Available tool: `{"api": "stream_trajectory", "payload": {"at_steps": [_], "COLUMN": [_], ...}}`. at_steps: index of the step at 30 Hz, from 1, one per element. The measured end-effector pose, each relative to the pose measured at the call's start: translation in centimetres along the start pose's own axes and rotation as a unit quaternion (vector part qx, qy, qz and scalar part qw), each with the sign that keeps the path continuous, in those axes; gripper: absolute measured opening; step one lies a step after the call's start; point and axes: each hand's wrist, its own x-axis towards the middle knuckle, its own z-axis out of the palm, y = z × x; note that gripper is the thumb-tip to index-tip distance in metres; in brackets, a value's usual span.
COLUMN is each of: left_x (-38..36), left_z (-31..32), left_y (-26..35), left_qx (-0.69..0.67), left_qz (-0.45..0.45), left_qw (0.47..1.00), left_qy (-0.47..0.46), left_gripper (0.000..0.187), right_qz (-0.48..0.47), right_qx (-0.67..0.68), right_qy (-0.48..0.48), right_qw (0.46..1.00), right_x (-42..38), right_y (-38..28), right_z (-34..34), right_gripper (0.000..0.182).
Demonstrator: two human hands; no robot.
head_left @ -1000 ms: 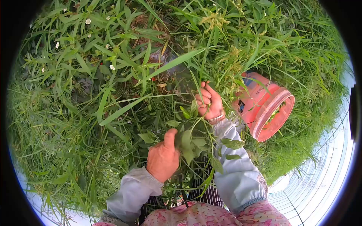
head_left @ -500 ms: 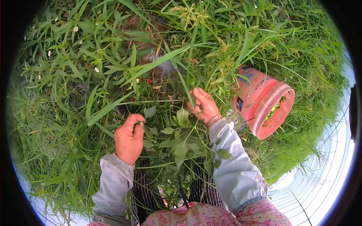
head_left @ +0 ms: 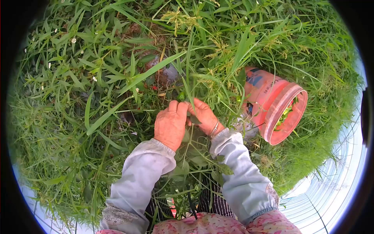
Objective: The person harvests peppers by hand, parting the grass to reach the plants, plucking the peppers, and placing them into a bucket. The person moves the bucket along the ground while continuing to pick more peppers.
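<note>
My left hand (head_left: pixel 170 124) and my right hand (head_left: pixel 204 116) meet among the leaves of a broad-leaved plant (head_left: pixel 191 150) in front of me. The left one is closed, back of the hand up, and its fingertips are hidden. My right hand, with a bracelet (head_left: pixel 214 127) at the wrist, has its fingers closed around the plant's top; a dark leaf (head_left: pixel 193 119) shows below them. Just beyond the fingers is a small bright green shape (head_left: pixel 181 95), too blurred to name.
A pink bucket (head_left: pixel 269 87) lies tipped to the right, its mouth facing right and towards me, with green pieces (head_left: pixel 285 115) inside. Tall grass (head_left: pixel 241 46) and white-flowered weeds (head_left: pixel 89 70) surround the plant. Plastic sheeting (head_left: pixel 170 73) shows through at the back.
My left hand has moved right and forward to meet my right hand. The right hand has shifted slightly left and down, its fingers now turned towards the left hand.
</note>
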Motion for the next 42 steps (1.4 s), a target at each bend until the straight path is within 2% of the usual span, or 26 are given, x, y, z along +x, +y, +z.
{"api": "stream_trajectory", "payload": {"at_steps": [5, 8, 11, 14, 16, 18, 21, 23, 27, 28, 30, 31, 32, 34, 35, 36, 37, 39, 40, 42], "left_x": [-0.2, -0.5, -0.5, -0.6, 0.5, 1.4, 2.9, 3.4, 3.1, 3.0, 2.4, 2.6, 2.6, 1.8, 1.5, 1.3, 1.1, 0.1, -0.2, -1.0], "left_z": [0.0, -0.1, -2.4, -5.0, -3.9, -1.5, -1.0, -1.2, -2.0, -2.1, -2.2, -3.3, -3.6, -4.2, -4.9, -5.5, -5.6, -5.7, -5.5, -4.0], "left_y": [0.0, 0.5, 1.3, 1.7, -1.2, -3.9, -3.4, -4.0, -3.4, -3.0, -2.3, -1.9, -2.6, -5.2, -5.9, -6.2, -6.1, -5.8, -4.9, -4.2], "left_qx": [-0.038, -0.050, -0.202, -0.263, -0.151, -0.089, -0.047, -0.024, 0.019, 0.015, 0.006, -0.012, -0.126, -0.346, -0.486, -0.606, -0.621, -0.649, -0.626, -0.558], "left_qz": [-0.028, -0.064, -0.108, -0.129, -0.150, -0.035, -0.003, 0.031, 0.071, 0.054, 0.019, -0.002, -0.036, -0.108, -0.209, -0.302, -0.286, -0.254, -0.251, -0.176], "left_qw": [0.995, 0.988, 0.951, 0.941, 0.974, 0.995, 0.986, 0.979, 0.976, 0.977, 0.978, 0.960, 0.951, 0.892, 0.814, 0.708, 0.703, 0.694, 0.718, 0.792], "left_qy": [-0.089, -0.129, -0.207, -0.168, -0.071, -0.042, -0.158, -0.199, -0.206, -0.205, -0.207, -0.281, -0.281, -0.269, -0.242, -0.202, -0.196, -0.182, -0.172, -0.172], "left_gripper": [0.026, 0.030, 0.031, 0.033, 0.032, 0.030, 0.025, 0.025, 0.020, 0.018, 0.016, 0.008, 0.007, 0.005, 0.005, 0.006, 0.006, 0.009, 0.008, 0.010], "right_qz": [0.028, -0.089, -0.078, -0.011, 0.004, 0.037, 0.039, 0.040, 0.022, 0.012, -0.022, -0.034, 0.029, 0.016, 0.003, -0.014, -0.034, -0.054, -0.064, -0.058], "right_qx": [-0.073, -0.235, -0.238, -0.213, -0.253, -0.242, -0.241, -0.239, -0.283, -0.300, -0.292, -0.287, -0.205, -0.094, -0.004, 0.084, 0.169, 0.194, 0.207, 0.230], "right_qy": [0.047, 0.062, 0.093, 0.117, 0.086, 0.051, 0.034, 0.030, 0.021, 0.015, 0.071, 0.101, 0.134, 0.197, 0.138, 0.076, 0.010, 0.014, 0.014, -0.002], "right_qw": [0.996, 0.966, 0.964, 0.970, 0.964, 0.968, 0.969, 0.970, 0.959, 0.954, 0.953, 0.952, 0.969, 0.976, 0.990, 0.993, 0.985, 0.979, 0.976, 0.971], "right_x": [0.2, 0.8, 1.4, 0.3, -0.4, -0.4, -0.3, -0.5, -0.7, -0.6, -0.4, -0.4, -0.4, -0.6, -1.0, -1.1, -1.0, -0.8, -0.5, -0.4], "right_y": [0.4, 1.4, 3.0, 1.2, 0.1, 0.0, -0.5, -0.8, -0.7, -0.6, -0.3, -0.1, -0.5, -0.7, -0.5, -0.4, -0.6, -0.4, -0.4, 0.1], "right_z": [0.5, 0.5, -0.5, -0.3, 0.3, 0.2, 0.1, 0.0, -0.4, -0.7, -1.2, -1.5, -2.3, -3.1, -3.6, -4.3, -4.5, -4.3, -4.2, -4.8], "right_gripper": [0.012, 0.008, 0.006, 0.007, 0.009, 0.011, 0.012, 0.014, 0.014, 0.014, 0.014, 0.014, 0.013, 0.011, 0.011, 0.011, 0.011, 0.010, 0.010, 0.010]}}
